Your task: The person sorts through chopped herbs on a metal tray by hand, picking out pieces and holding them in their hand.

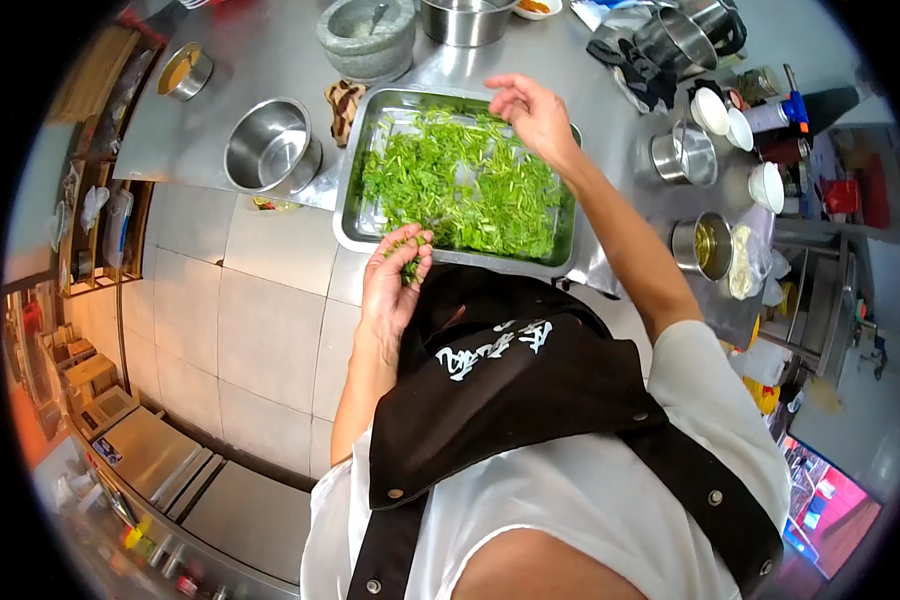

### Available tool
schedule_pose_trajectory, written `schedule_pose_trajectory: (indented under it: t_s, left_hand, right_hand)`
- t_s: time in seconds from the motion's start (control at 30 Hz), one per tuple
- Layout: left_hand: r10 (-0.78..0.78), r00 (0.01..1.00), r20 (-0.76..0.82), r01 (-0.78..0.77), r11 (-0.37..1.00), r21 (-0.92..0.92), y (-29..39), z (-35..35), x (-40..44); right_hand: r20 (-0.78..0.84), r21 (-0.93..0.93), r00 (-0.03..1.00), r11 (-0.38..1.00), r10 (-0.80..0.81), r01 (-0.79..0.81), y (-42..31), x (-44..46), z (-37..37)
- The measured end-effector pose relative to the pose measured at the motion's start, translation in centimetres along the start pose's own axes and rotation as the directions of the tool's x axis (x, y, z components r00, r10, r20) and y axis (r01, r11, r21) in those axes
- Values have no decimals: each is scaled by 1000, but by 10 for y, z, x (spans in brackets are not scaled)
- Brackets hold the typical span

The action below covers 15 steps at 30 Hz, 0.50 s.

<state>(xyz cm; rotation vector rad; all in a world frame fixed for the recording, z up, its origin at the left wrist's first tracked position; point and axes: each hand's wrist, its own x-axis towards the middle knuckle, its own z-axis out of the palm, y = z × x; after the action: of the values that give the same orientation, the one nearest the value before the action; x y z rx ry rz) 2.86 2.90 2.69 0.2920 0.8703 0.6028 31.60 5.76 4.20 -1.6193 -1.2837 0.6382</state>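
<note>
A rectangular metal tray (348,215) lies on the steel table in front of me, with chopped green herbs (480,190) spread over its bottom. At its near left corner my left hand (395,280) is closed around a small bunch of the chopped herbs, palm turned up. My right hand (535,118) hangs over the far right corner of the tray, its fingers loosely bent and apart, with nothing visible in them. Bare metal shows in patches between the greens.
To the left stand a steel bowl (272,147), a patterned cloth (344,108) and a small pot of orange sauce (185,72). Behind the tray are a stone mortar (368,40) and a steel pot (467,22). Small pots (703,245) and white bowls (766,186) line the right side.
</note>
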Motion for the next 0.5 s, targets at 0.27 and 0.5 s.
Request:
schedule_pose_trajectory:
  t_s: [0.27, 0.5]
  left_hand:
    - [-10, 1000, -6, 10, 999, -31, -2, -2, -2]
    - [-1, 1000, 19, 2, 999, -35, -4, -5, 0]
  right_hand:
    - [361, 579, 865, 643, 348, -501, 14, 7, 17]
    - [288, 325, 847, 787, 446, -524, 24, -4, 2]
